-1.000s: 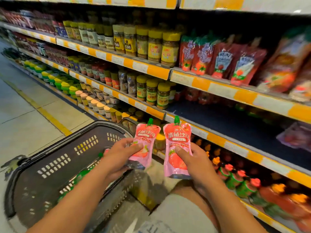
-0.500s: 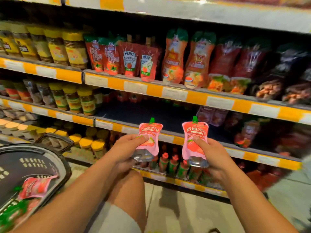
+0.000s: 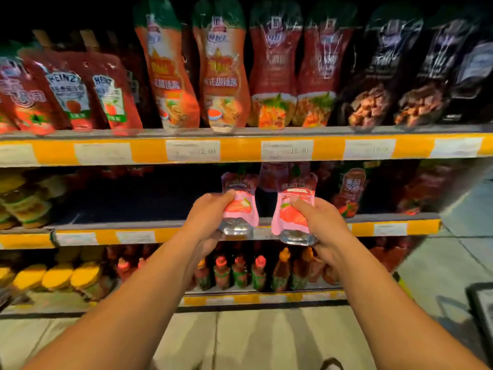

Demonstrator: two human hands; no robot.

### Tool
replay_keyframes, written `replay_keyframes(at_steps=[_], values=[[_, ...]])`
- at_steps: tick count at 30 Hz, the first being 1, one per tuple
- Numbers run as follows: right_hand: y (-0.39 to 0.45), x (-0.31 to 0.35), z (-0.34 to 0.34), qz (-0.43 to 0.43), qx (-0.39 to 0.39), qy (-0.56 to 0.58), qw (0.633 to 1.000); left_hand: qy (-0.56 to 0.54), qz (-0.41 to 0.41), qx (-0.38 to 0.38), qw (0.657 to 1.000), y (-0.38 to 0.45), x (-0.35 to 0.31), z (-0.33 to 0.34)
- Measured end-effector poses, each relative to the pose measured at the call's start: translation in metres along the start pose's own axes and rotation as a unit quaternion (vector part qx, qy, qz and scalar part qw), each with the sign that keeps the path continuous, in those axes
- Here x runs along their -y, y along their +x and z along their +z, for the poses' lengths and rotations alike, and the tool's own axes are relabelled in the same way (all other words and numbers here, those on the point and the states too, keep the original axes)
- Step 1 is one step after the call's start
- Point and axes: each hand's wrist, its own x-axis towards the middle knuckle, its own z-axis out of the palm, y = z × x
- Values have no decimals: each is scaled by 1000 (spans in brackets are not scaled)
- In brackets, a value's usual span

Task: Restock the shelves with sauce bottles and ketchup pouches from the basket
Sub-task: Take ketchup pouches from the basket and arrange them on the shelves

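My left hand (image 3: 206,217) grips a pink ketchup pouch (image 3: 241,202) by its lower half. My right hand (image 3: 318,222) grips a second pink ketchup pouch (image 3: 294,206) the same way. Both pouches stand upright, side by side, at the front edge of the middle shelf (image 3: 186,231), their tops reaching into the dark shelf opening. Behind them more dark red pouches (image 3: 349,190) stand on that shelf. The basket is out of view.
The upper shelf (image 3: 240,149) carries Heinz pouches (image 3: 88,94) and tall sauce pouches (image 3: 226,76). Sauce bottles (image 3: 240,273) with red and orange caps fill the lower shelf. Yellow-lidded jars (image 3: 56,276) stand at the left. A dark object (image 3: 482,305) sits on the floor at the right.
My view has swung right and closer to the shelves, and the basket has left the frame. Both hands have carried the pouches up to the middle shelf's edge.
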Motion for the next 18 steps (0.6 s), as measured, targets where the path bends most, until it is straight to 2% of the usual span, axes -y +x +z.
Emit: replay_keyframes(at_steps=[8,13,18], values=[[50,1,5,-19,-5,20,1000,-43,26,20,999,33,2,1],[71,0,4,-37,-53,-24,998,-33,28,3,999,54,3,2],[85,-13,4,-66,-65,-53,994,-7,51,10,999,77,9,4]])
